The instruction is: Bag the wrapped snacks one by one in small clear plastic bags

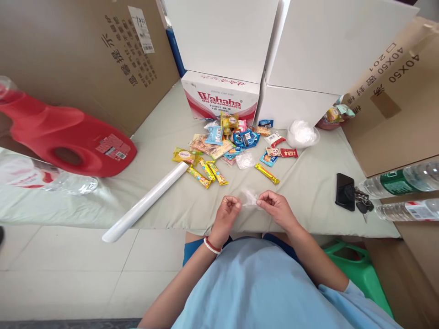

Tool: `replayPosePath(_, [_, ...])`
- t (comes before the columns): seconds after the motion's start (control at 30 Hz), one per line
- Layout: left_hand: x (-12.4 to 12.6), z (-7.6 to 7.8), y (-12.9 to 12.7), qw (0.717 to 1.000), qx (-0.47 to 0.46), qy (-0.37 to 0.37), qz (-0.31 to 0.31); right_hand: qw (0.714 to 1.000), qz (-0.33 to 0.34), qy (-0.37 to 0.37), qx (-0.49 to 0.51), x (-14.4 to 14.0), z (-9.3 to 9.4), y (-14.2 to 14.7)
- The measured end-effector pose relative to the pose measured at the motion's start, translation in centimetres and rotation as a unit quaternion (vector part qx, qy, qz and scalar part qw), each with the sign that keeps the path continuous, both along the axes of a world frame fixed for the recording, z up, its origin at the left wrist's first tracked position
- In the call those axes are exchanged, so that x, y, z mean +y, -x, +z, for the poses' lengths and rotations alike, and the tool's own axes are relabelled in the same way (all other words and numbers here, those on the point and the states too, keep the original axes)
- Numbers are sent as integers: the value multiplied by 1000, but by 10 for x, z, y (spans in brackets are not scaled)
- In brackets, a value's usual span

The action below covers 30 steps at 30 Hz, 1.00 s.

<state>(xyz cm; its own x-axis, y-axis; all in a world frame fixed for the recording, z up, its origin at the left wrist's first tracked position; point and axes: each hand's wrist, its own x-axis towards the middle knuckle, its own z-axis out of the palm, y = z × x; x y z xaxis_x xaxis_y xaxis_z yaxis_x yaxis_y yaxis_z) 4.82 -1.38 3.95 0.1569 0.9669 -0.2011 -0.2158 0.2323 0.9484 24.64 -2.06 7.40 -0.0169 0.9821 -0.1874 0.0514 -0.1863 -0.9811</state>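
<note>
At the far left a red jug [68, 137] lies on its side on the grey-green bed [164, 132], with a clear bottle [51, 180] lying just in front of it. A brown carton [85, 50] stands behind them. A white roll [146, 201] lies slantwise, one end near the snack packets and the other reaching past the bed's front edge.

Next comes a loose heap of snack packets [226, 141], with several yellow sticks [207, 172] at its near left side and one more yellow stick [266, 173] lying apart to the right. Behind the heap stands a red-and-white Wahaha box [221, 96] under plain white boxes [274, 41].

In front of the heap, at the near edge of the bed, the left hand [228, 210] and the right hand [276, 208] meet over a small clear plastic bag [249, 198]. The fingers of each hand are pinched together on an edge of the bag, which is held between them just above the bed. A red and white bracelet [211, 246] sits on the left wrist.

Further right a bunched pile of clear bags [302, 133] rests near the white boxes. A black phone [345, 191] lies flat with keys [361, 203] touching its right side. At the far right two water bottles [404, 194] lie on their sides beside a slanted brown carton [394, 100].
</note>
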Motion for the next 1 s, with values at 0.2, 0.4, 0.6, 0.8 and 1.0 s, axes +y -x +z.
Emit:
replayPosePath(0.2, [-1,-5,-5,991,99,-62,-71,974,-52,121,183,2,-2,3])
replayPosePath(0.4, [3,-13,-6,998,17,56,-39,973,-66,114,190,1,1,-7])
replayPosePath(0.6, [4,-14,-6,996,79,18,23,995,24,87,53,-8,-1,-2])
replayPosePath(0.8, [-4,0,1,947,228,-224,-21,988,34,116,92,-3,-4,-4])
replayPosePath(1.0, [12,-10,22,994,59,-63,71,989,54,117,74,-2,5,-37])
